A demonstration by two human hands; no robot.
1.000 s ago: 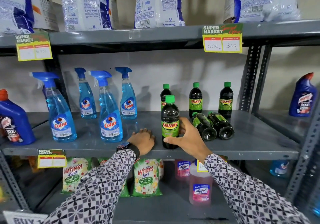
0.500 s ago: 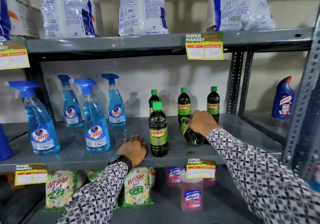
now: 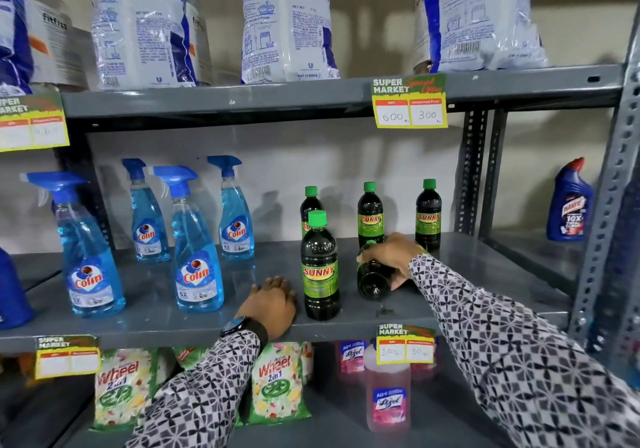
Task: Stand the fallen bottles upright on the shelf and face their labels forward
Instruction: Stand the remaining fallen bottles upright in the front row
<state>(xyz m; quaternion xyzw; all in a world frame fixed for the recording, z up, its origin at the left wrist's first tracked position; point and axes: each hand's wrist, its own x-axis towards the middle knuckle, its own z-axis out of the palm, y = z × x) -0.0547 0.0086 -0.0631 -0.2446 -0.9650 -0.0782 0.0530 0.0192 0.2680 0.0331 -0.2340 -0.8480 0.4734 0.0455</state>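
Note:
On the grey middle shelf (image 3: 346, 326) a dark Sunny bottle (image 3: 319, 267) with a green cap stands upright at the front, label forward. Behind it stand three more Sunny bottles (image 3: 370, 215), one half hidden. To the right a fallen Sunny bottle (image 3: 372, 279) lies with its base toward me, and my right hand (image 3: 393, 253) is closed over its body. A second fallen bottle beside it is hidden by my hand and sleeve. My left hand (image 3: 273, 303) rests flat on the shelf, just left of the upright front bottle.
Blue Colin spray bottles (image 3: 197, 257) stand on the left of the shelf. A blue Harpic bottle (image 3: 568, 205) sits in the neighbouring bay, past the perforated uprights (image 3: 472, 170). Detergent bags fill the top shelf; Wheel packs and a pink Lizol bottle (image 3: 388, 395) sit below.
My right hand let go of the upright front bottle, moved right and closed on a fallen bottle. My left hand stayed on the shelf. The view shifted right.

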